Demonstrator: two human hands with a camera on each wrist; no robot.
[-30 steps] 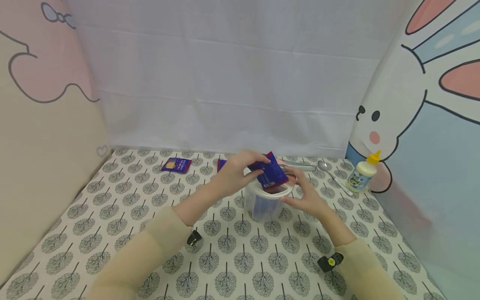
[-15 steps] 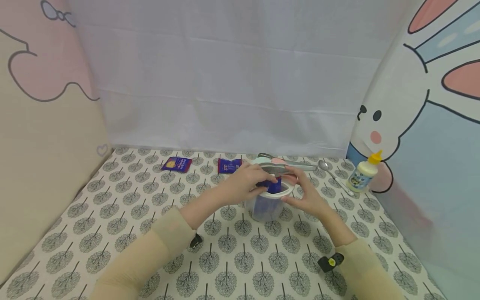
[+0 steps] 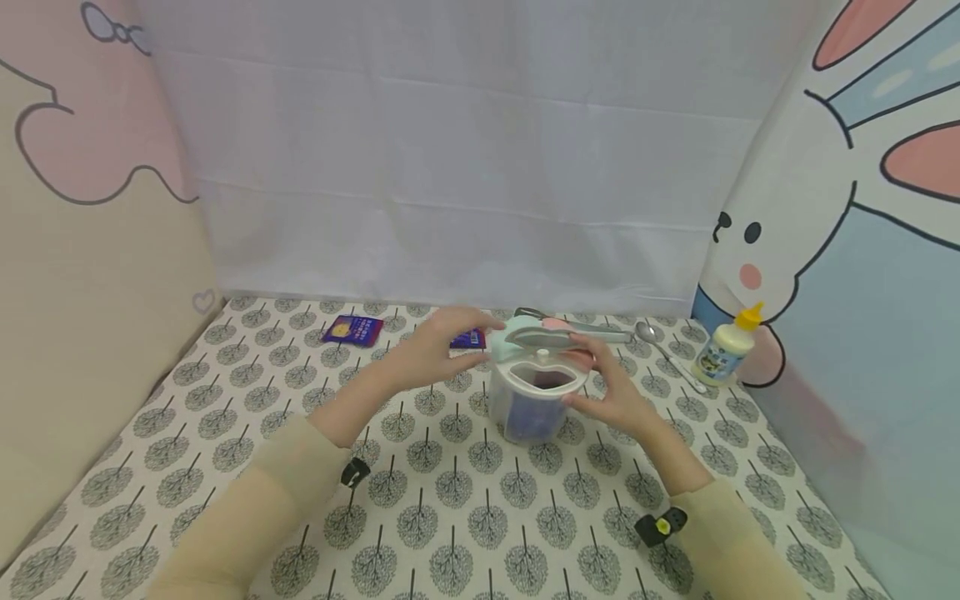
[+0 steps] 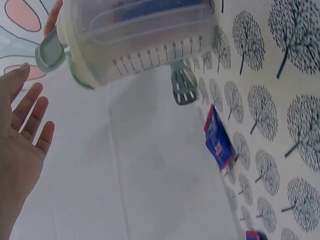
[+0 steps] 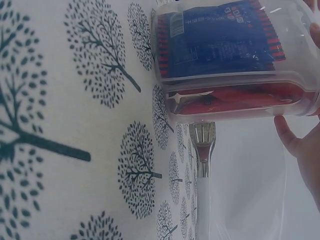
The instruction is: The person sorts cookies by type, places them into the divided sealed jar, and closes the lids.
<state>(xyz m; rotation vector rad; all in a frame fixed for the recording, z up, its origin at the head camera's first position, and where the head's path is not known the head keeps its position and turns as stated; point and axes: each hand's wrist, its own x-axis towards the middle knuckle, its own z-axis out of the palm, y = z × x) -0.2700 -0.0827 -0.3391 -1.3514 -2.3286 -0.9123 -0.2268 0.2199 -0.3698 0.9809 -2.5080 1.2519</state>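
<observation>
A clear plastic divided canister (image 3: 534,412) stands on the table, the grey flap (image 3: 542,337) of its lid raised above an uncovered opening. My right hand (image 3: 618,392) holds the canister at its right side, thumb at the front rim and fingers by the raised flap. Through the wall, a blue packet (image 5: 220,40) shows in one compartment and something red (image 5: 240,99) in another. My left hand (image 3: 431,354) is just left of the lid, fingers extended and holding nothing; its palm (image 4: 17,155) faces the canister in the left wrist view.
Behind the canister lies a blue packet (image 3: 468,338), partly hidden by the left hand. Another packet (image 3: 354,330) is farther left. A slotted utensil (image 4: 184,85) and a light-handled utensil (image 3: 600,332) lie behind. To the right are a spoon (image 3: 667,354) and a yellow-capped bottle (image 3: 723,354).
My left hand lowered a blue packet into the canister's opening, let go and drew back to the left. The right hand has stayed at the canister.
</observation>
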